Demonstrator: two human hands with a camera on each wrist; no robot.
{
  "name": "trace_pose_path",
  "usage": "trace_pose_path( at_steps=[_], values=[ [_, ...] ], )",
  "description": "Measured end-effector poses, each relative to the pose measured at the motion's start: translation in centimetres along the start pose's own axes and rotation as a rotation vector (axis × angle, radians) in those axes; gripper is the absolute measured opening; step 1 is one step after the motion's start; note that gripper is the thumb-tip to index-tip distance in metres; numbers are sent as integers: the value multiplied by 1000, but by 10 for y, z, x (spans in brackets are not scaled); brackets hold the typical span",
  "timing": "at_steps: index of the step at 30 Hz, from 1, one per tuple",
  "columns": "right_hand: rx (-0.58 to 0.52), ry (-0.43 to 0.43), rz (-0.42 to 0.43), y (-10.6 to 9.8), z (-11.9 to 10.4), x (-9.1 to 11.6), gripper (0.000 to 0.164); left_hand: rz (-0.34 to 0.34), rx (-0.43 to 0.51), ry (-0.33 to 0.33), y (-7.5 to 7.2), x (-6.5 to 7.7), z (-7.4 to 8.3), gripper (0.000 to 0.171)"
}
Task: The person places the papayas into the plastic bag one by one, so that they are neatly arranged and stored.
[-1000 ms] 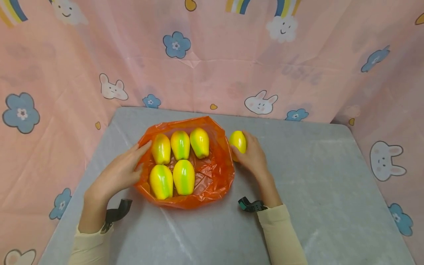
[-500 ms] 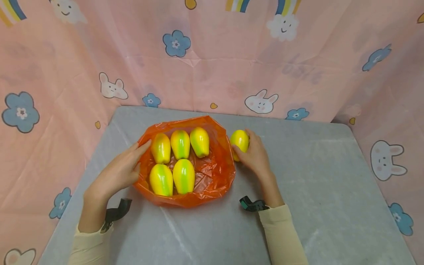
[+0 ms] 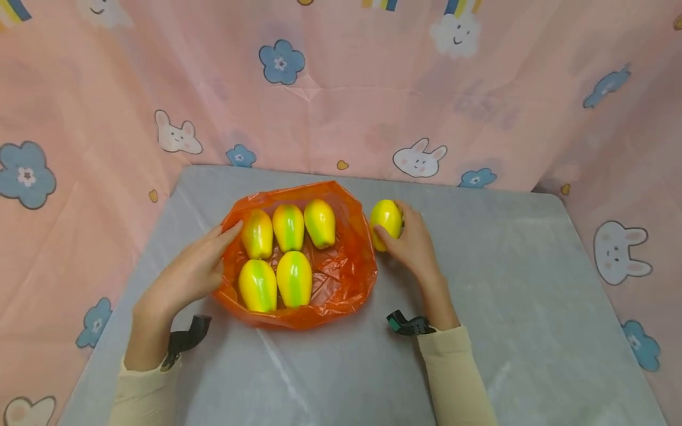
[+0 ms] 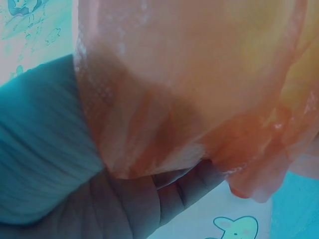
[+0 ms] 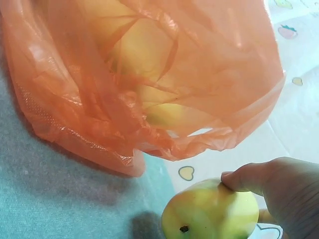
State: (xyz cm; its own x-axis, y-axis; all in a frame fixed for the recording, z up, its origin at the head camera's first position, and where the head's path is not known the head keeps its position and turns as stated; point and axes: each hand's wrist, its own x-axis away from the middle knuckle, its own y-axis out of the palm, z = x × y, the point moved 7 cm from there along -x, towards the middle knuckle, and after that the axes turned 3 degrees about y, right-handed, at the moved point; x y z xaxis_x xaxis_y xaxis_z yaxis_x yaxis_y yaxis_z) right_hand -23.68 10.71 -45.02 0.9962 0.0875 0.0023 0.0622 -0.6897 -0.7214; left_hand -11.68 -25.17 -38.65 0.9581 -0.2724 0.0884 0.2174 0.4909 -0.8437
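Note:
An orange-red plastic bag (image 3: 341, 278) stands wide-mouthed on the table. Inside lie several glossy yellow-green papaya-like fruits (image 3: 295, 279), in a back row and a front row at its left side. My left hand (image 3: 183, 269) rests at the bag's left rim with its fingers mostly straight. The left wrist view shows the bag film (image 4: 174, 89) across the palm, hiding part of the fingers. Just outside the right rim, my right hand (image 3: 412, 245) grips another papaya-like fruit (image 3: 388, 218) between thumb and fingers. A dark spot marks that fruit's end in the right wrist view.
A grey cloth-covered table (image 3: 533, 307) bears everything. Behind and at both sides hangs a pink curtain (image 3: 341, 118) with rabbits, flowers and clouds. Each wrist carries a dark strapped-on device, like the one by the right sleeve (image 3: 447, 355).
The right hand, with the fruit in its grip, has shifted slightly to the right. The head view has tilted a little downward. The left hand stays at the bag's rim.

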Motion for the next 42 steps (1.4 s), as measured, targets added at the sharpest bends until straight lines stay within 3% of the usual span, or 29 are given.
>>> trace_pose_path(
  at_steps=[13,33,42],
  values=[
    [-55,15,49,-15,-9,3,79,0,-17,12,-5,-3,3,86],
    [-72,-93,127,-41,-34,16,75,9,-4,7,-5,0,1,84],
    [-55,-144,164,-48,-49,39,75,26,-13,5,-6,3,1,82]
  ],
)
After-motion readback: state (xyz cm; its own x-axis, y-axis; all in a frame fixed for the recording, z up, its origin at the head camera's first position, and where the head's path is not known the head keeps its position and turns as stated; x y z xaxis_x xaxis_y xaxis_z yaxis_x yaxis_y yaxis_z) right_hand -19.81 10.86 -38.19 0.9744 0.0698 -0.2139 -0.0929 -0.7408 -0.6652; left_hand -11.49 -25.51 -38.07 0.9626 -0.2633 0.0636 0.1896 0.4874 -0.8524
